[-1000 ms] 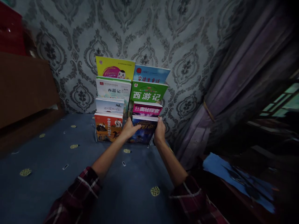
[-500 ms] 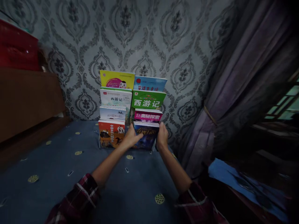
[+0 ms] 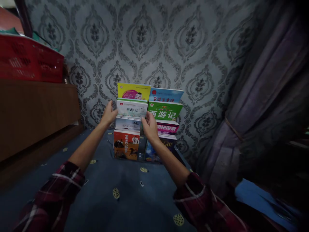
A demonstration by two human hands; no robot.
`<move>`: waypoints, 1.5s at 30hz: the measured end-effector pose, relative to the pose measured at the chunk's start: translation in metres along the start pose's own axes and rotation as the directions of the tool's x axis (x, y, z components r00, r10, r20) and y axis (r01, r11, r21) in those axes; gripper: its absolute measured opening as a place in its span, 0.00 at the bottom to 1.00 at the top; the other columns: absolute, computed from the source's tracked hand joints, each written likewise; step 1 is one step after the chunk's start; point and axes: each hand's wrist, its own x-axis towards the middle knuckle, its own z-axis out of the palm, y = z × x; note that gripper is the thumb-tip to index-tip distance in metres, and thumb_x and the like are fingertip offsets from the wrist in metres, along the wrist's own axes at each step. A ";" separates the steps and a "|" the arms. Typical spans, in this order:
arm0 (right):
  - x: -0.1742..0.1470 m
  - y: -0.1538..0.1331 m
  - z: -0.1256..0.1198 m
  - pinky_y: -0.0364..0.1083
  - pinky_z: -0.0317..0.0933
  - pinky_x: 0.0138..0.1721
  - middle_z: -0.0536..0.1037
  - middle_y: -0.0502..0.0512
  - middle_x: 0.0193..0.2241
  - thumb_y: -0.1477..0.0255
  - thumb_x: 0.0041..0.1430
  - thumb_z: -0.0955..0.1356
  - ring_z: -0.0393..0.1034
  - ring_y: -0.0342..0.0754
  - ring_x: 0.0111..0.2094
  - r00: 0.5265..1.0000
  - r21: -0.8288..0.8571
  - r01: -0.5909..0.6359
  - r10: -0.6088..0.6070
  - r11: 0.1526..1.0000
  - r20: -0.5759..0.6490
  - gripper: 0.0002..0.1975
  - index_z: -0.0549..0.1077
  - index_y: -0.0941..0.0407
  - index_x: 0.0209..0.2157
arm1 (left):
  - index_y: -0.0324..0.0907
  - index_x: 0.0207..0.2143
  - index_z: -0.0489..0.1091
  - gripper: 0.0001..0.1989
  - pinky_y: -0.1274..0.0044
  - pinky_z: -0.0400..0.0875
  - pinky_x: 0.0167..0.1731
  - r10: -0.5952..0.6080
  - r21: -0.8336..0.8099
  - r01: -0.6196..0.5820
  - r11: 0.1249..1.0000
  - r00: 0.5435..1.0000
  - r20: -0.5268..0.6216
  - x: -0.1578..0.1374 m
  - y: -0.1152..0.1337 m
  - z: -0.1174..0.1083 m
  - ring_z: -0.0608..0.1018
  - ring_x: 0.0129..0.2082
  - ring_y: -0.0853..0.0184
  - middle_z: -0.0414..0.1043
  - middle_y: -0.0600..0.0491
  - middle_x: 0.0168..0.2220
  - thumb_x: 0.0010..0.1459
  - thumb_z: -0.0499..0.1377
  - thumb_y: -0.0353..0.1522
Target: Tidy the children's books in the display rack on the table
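Grey damask wallpaper [image 3: 169,42] covering the back wall, dark blue carpet [image 3: 125,206] with little yellow dots spreading out below, purple curtain [image 3: 263,106] hanging tied back on the right, brown wooden cabinet [image 3: 33,116] sitting left, red crate [image 3: 29,62] resting on top, pretty dim lighting

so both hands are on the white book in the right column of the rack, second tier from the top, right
Not quite: the white book stands in the left column, not the right. The head view shows the left hand and right hand at its two side edges, second tier from the top of the rack.
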 end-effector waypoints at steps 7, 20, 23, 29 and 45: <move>0.002 0.013 0.015 0.62 0.60 0.61 0.76 0.69 0.55 0.65 0.55 0.67 0.69 0.62 0.57 0.993 -0.107 -0.119 0.119 0.987 -0.005 0.29 0.69 0.61 0.58 | 0.32 0.55 0.66 0.37 0.59 0.65 0.64 0.044 -0.344 0.060 0.937 0.957 0.286 0.007 -0.007 0.012 0.72 0.62 0.51 0.74 0.39 0.58 0.37 0.56 0.25; -0.074 0.004 -0.015 0.61 0.59 0.65 0.71 0.68 0.62 0.58 0.63 0.66 0.67 0.60 0.63 0.986 0.050 -0.144 0.140 0.988 0.088 0.30 0.67 0.58 0.62 | 0.42 0.56 0.68 0.24 0.58 0.70 0.58 -0.219 -0.404 0.260 0.877 0.965 0.144 -0.043 -0.054 -0.042 0.71 0.65 0.52 0.70 0.40 0.63 0.57 0.62 0.35; -0.122 0.003 -0.019 0.62 0.57 0.66 0.67 0.67 0.66 0.54 0.63 0.67 0.64 0.61 0.65 0.962 0.033 -0.263 0.260 0.964 0.084 0.33 0.65 0.57 0.64 | 0.41 0.51 0.71 0.18 0.63 0.73 0.53 -0.336 -0.469 0.347 0.812 0.935 0.111 -0.077 -0.087 -0.050 0.75 0.60 0.54 0.73 0.39 0.60 0.62 0.60 0.39; -0.164 0.028 -0.004 0.60 0.58 0.66 0.69 0.67 0.64 0.49 0.59 0.69 0.64 0.61 0.65 0.881 0.061 -0.467 0.459 0.882 0.114 0.38 0.66 0.58 0.63 | 0.40 0.52 0.72 0.20 0.60 0.73 0.53 -0.430 -0.330 0.501 0.800 0.863 0.265 -0.125 -0.143 -0.039 0.78 0.56 0.55 0.77 0.41 0.55 0.56 0.59 0.30; -0.163 0.090 0.014 0.56 0.65 0.53 0.80 0.55 0.43 0.61 0.49 0.70 0.73 0.57 0.47 0.874 -0.050 -0.466 0.469 0.883 0.130 0.27 0.73 0.55 0.51 | 0.41 0.67 0.62 0.36 0.60 0.55 0.71 -0.032 -0.066 0.059 0.996 0.939 0.343 -0.164 -0.173 -0.016 0.67 0.67 0.56 0.65 0.46 0.67 0.54 0.54 0.24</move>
